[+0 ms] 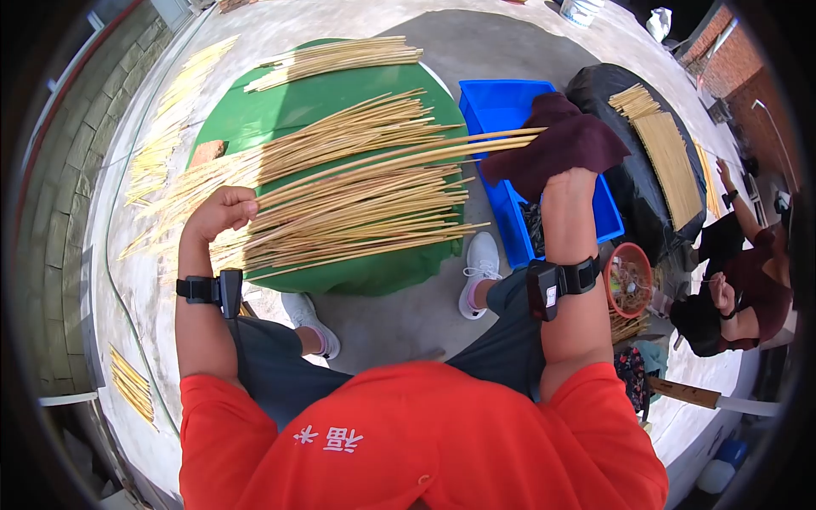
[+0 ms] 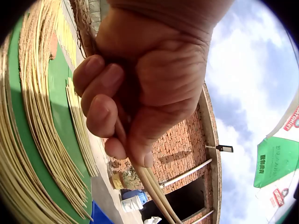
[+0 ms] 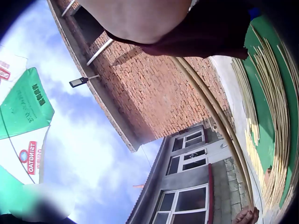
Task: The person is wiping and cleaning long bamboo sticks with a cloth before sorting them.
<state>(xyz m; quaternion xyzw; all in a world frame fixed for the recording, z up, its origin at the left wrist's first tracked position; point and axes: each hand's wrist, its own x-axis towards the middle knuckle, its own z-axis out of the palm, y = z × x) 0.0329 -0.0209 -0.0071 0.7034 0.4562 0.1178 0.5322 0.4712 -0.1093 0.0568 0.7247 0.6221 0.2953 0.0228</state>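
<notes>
My left hand point(image 1: 223, 211) grips a few long, thin tan stalks point(image 1: 408, 157) near one end. In the left wrist view, thumb and curled fingers point(image 2: 102, 112) close round them. They run across to a maroon cloth point(image 1: 565, 140), which wraps their other end. My right hand point(image 1: 571, 180) holds this cloth around the stalks, its fingers hidden by the fabric. In the right wrist view the stalks bow between the cloth and the left hand. Below them, many loose stalks point(image 1: 365, 208) lie spread over a green sheet point(image 1: 340, 276).
A blue plastic tub point(image 1: 501, 92) stands under the cloth. Right of it, a woven stalk mat point(image 1: 667, 161) lies on a black-covered mound point(image 1: 595, 81). An orange basin point(image 1: 627, 246) sits nearer, and another person point(image 1: 756, 297) is at far right. More stalks point(image 1: 178, 110) lie on the ground at left.
</notes>
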